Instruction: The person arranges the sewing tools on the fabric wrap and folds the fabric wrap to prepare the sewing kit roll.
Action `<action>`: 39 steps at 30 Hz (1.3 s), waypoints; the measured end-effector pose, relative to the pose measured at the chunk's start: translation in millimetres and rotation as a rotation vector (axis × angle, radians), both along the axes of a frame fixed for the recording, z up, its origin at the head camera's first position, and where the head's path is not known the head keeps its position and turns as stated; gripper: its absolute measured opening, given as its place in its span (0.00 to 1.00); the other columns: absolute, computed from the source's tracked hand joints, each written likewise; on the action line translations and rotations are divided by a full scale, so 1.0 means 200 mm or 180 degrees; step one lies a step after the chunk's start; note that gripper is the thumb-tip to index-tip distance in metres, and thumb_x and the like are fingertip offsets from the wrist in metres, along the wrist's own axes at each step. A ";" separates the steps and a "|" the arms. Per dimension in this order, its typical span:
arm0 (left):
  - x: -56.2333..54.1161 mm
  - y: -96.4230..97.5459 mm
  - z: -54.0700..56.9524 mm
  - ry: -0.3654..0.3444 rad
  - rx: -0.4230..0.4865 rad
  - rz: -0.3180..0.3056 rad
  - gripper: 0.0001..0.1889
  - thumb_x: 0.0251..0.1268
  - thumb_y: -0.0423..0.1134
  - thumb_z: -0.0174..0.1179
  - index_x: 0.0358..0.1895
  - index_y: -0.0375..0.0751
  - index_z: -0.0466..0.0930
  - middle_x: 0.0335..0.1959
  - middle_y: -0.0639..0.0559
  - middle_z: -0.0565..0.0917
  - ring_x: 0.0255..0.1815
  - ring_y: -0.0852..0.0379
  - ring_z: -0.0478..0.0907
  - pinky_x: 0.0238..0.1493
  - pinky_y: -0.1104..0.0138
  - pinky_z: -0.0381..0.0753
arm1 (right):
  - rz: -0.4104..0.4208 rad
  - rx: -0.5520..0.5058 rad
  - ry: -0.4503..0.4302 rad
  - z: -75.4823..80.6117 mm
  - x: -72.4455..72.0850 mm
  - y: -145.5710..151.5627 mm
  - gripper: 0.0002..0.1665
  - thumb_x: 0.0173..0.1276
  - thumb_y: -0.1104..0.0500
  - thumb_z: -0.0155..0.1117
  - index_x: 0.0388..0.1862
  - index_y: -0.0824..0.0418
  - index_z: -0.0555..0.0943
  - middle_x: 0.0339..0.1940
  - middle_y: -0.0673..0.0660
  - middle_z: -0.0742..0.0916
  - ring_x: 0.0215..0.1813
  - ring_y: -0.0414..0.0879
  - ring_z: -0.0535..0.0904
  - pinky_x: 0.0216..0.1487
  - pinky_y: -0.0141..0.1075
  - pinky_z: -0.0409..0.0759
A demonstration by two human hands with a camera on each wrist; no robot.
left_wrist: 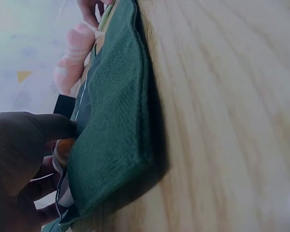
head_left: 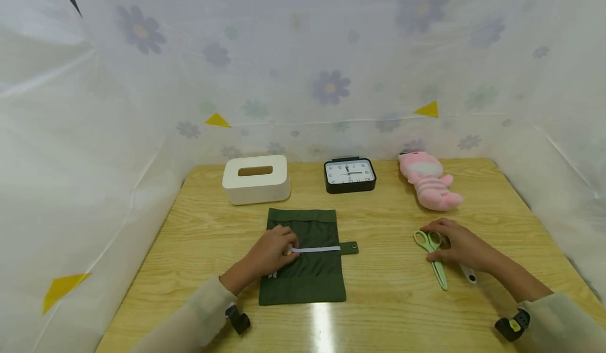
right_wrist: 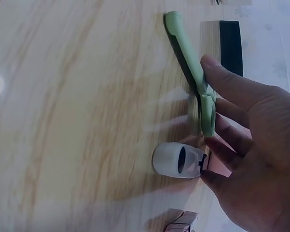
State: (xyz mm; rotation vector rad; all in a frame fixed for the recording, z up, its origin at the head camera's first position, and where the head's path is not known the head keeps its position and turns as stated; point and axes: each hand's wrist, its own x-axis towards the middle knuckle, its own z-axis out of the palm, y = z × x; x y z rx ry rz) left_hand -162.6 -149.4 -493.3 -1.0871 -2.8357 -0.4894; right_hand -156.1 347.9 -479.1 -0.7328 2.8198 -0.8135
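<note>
A dark green fabric roll-up pouch (head_left: 309, 290) lies flat on the table, with a white elastic strap (head_left: 317, 249) across its middle. My left hand (head_left: 271, 250) rests over the pouch's left part, thumb and fingers around a small orange-ended thing (left_wrist: 64, 149) at the strap; most of it is hidden. To the right, my right hand (head_left: 461, 245) holds light green scissors (head_left: 439, 274) near the handles and pivot, the blades pointing toward me. Beside that hand lies a white piece with a dark oval spot (right_wrist: 169, 159), partly covered in the head view.
Along the back stand a white tissue box (head_left: 255, 190), a black-framed clock (head_left: 350, 174) and a pink plush toy (head_left: 428, 182). A small pinkish, dark-edged item (right_wrist: 181, 222) shows low in the right wrist view. Patterned white sheeting (head_left: 303, 79) encloses the wooden table (head_left: 383, 311).
</note>
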 end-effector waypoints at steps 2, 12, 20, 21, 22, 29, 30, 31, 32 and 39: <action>0.00 0.00 0.00 0.0028 0.0004 -0.0006 0.08 0.65 0.45 0.73 0.38 0.51 0.83 0.40 0.57 0.81 0.38 0.58 0.72 0.42 0.60 0.77 | 0.0000 -0.0003 -0.0003 0.00 0.00 0.00 0.40 0.60 0.45 0.79 0.66 0.64 0.79 0.60 0.61 0.81 0.55 0.55 0.79 0.46 0.41 0.80; 0.01 0.00 -0.01 0.0056 0.0079 -0.0043 0.07 0.67 0.45 0.72 0.41 0.52 0.84 0.41 0.56 0.82 0.38 0.58 0.72 0.40 0.60 0.75 | 0.0055 -0.0043 0.0224 0.00 -0.01 -0.03 0.37 0.59 0.47 0.81 0.62 0.64 0.81 0.55 0.54 0.79 0.53 0.49 0.76 0.45 0.37 0.77; 0.01 0.01 0.00 0.0022 0.0060 -0.0044 0.06 0.68 0.46 0.71 0.45 0.54 0.88 0.41 0.57 0.81 0.37 0.60 0.71 0.37 0.65 0.71 | 0.0059 -0.0138 0.0181 0.00 -0.03 -0.06 0.34 0.61 0.51 0.80 0.62 0.65 0.81 0.52 0.56 0.79 0.45 0.43 0.75 0.39 0.34 0.80; 0.01 0.01 0.00 0.0025 0.0059 -0.0037 0.06 0.68 0.46 0.71 0.44 0.54 0.88 0.40 0.57 0.81 0.36 0.60 0.71 0.36 0.66 0.70 | 0.0055 -0.0138 0.0172 0.00 -0.04 -0.06 0.34 0.61 0.52 0.80 0.62 0.65 0.81 0.51 0.56 0.79 0.44 0.43 0.75 0.38 0.34 0.79; 0.01 0.01 0.01 0.0026 0.0055 -0.0028 0.06 0.68 0.47 0.71 0.44 0.54 0.88 0.40 0.57 0.81 0.36 0.60 0.71 0.36 0.66 0.69 | 0.0052 -0.0159 0.0162 0.00 -0.04 -0.07 0.33 0.61 0.52 0.80 0.61 0.65 0.81 0.50 0.56 0.79 0.44 0.43 0.75 0.38 0.34 0.80; 0.02 0.04 0.02 0.0064 -0.0040 0.0075 0.05 0.69 0.49 0.69 0.41 0.55 0.88 0.40 0.58 0.80 0.39 0.58 0.71 0.38 0.63 0.68 | -0.0040 -0.0106 0.0021 0.02 -0.08 -0.10 0.32 0.60 0.54 0.81 0.61 0.66 0.81 0.46 0.54 0.84 0.40 0.40 0.77 0.38 0.35 0.77; 0.02 0.05 0.02 0.0088 -0.0076 0.0077 0.05 0.69 0.49 0.69 0.40 0.55 0.87 0.40 0.58 0.80 0.40 0.58 0.72 0.39 0.62 0.69 | -0.0083 -0.0102 -0.0034 0.02 -0.09 -0.11 0.32 0.60 0.54 0.81 0.60 0.65 0.82 0.43 0.53 0.85 0.39 0.40 0.76 0.37 0.35 0.77; 0.02 0.06 0.01 0.0114 -0.0113 0.0077 0.05 0.69 0.49 0.69 0.40 0.55 0.87 0.40 0.58 0.80 0.41 0.58 0.72 0.40 0.60 0.70 | -0.0091 -0.0098 -0.0080 0.03 -0.09 -0.11 0.31 0.61 0.54 0.80 0.60 0.66 0.82 0.42 0.52 0.85 0.38 0.40 0.75 0.37 0.35 0.75; 0.02 0.06 0.01 0.0142 -0.0153 0.0074 0.05 0.69 0.49 0.69 0.40 0.55 0.87 0.41 0.58 0.80 0.41 0.57 0.73 0.41 0.59 0.71 | -0.0123 -0.0111 -0.0145 0.03 -0.10 -0.12 0.30 0.61 0.54 0.80 0.59 0.66 0.82 0.40 0.51 0.85 0.37 0.40 0.74 0.36 0.35 0.74; 0.02 0.07 0.00 0.0177 -0.0221 0.0071 0.05 0.68 0.49 0.70 0.40 0.56 0.85 0.42 0.58 0.81 0.43 0.56 0.73 0.43 0.57 0.72 | -0.0086 -0.0592 -0.0784 0.06 -0.12 -0.17 0.23 0.68 0.60 0.74 0.58 0.68 0.79 0.30 0.53 0.78 0.30 0.39 0.71 0.31 0.34 0.74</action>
